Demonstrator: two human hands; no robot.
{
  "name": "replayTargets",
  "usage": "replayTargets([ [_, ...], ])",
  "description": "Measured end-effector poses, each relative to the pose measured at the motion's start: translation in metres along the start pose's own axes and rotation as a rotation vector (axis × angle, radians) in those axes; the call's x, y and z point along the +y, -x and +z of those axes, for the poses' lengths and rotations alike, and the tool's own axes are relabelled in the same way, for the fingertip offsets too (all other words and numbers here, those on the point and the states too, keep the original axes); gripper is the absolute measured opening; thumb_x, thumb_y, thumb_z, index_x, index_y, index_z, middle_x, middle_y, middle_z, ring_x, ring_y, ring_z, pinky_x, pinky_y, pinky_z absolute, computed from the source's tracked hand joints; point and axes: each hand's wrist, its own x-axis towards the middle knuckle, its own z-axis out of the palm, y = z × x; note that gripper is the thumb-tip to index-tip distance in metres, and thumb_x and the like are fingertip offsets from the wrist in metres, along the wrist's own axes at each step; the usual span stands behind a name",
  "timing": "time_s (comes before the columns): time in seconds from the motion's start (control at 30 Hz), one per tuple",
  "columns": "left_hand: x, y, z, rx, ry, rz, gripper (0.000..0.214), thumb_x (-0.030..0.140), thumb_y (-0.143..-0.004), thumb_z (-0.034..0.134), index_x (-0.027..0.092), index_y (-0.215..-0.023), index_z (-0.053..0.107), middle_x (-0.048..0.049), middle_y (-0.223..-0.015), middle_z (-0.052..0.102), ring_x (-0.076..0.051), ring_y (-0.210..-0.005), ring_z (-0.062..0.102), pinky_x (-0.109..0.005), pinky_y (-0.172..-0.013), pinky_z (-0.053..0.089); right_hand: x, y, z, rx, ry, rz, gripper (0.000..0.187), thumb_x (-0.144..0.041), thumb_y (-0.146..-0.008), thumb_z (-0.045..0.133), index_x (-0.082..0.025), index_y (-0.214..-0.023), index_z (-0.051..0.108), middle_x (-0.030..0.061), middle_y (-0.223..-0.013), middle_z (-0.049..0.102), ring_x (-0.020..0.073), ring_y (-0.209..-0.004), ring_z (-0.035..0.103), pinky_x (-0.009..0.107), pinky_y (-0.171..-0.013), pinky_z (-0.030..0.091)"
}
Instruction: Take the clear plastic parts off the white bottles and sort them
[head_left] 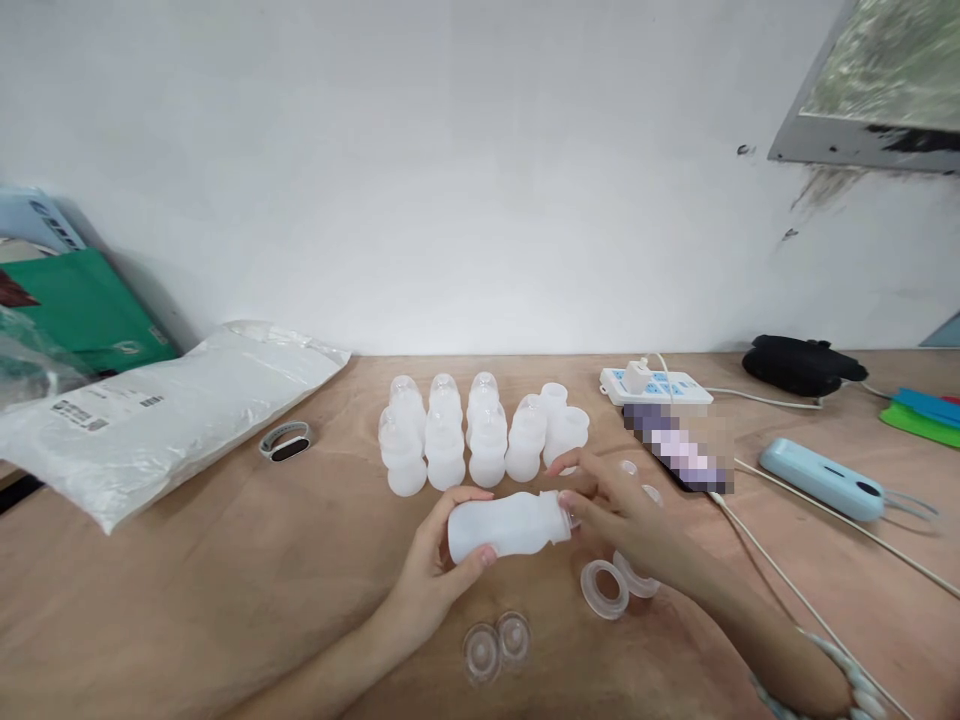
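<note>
a frosted, translucent white plastic bottle (510,525) lay on its side between both hands, over the table's middle. the left hand (431,565) was wrapped around its rounded base; the right hand (626,515) was pinched on its narrow neck. just behind stood a cluster of standing bottles (480,440), dome-topped. clear rings (604,588) and two loose domes (495,640) lay near the wrists. the table (187,600) was bare, grained plywood against a plain white wall (450,180).
</note>
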Motion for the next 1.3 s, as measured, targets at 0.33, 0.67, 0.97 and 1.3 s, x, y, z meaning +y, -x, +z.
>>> replayTargets([
  [0.33, 0.004, 0.0, -0.002, 0.064, -0.067, -0.014, 0.035, 0.049, -0.083, 0.064, 0.019, -0.103, 0.062, -0.0032, -0.089, 0.063, -0.021, -0.079, 0.055, -0.028, -0.071, 0.045, 0.002, 0.005, 0.0, -0.033, 0.106, -0.06, 0.026, -0.035, -0.091, 0.062, -0.026, -0.114, 0.056, 0.003, -0.096, 0.07, 0.0216, -0.089, 0.066, 0.037, -0.079, 0.054],
  [0.67, -0.001, 0.001, -0.003, 0.057, -0.077, -0.019, 0.035, 0.051, -0.083, 0.063, 0.02, -0.099, 0.062, -0.0019, -0.082, 0.06, -0.02, -0.073, 0.054, -0.028, -0.066, 0.045, -0.009, 0.006, 0.002, -0.034, 0.254, -0.173, 0.021, -0.033, -0.085, 0.069, -0.025, -0.104, 0.066, 0.0024, -0.096, 0.071, 0.0208, -0.085, 0.062, 0.031, -0.072, 0.05],
  [0.97, -0.008, 0.012, -0.008, 0.014, -0.359, 0.366, 0.032, 0.026, -0.084, 0.068, 0.025, -0.113, 0.054, -0.0066, -0.107, 0.059, -0.024, -0.093, 0.061, -0.03, -0.074, 0.051, 0.006, 0.003, 0.025, 0.076, -0.072, 0.055, 0.021, -0.038, -0.08, 0.064, -0.022, -0.072, 0.054, -0.0048, -0.056, 0.056, 0.0124, -0.051, 0.049, 0.023, -0.047, 0.035],
  [1.3, -0.015, 0.0, -0.021, -0.065, -0.571, 0.621, 0.044, 0.023, -0.087, 0.067, 0.03, -0.124, 0.044, -0.0071, -0.111, 0.058, -0.024, -0.094, 0.066, -0.033, -0.076, 0.054, -0.003, 0.002, -0.002, 0.043, 0.053, -0.016, 0.025, -0.043, -0.089, 0.057, -0.02, -0.093, 0.066, 0.0024, -0.076, 0.071, 0.0172, -0.066, 0.063, 0.028, -0.057, 0.047],
])
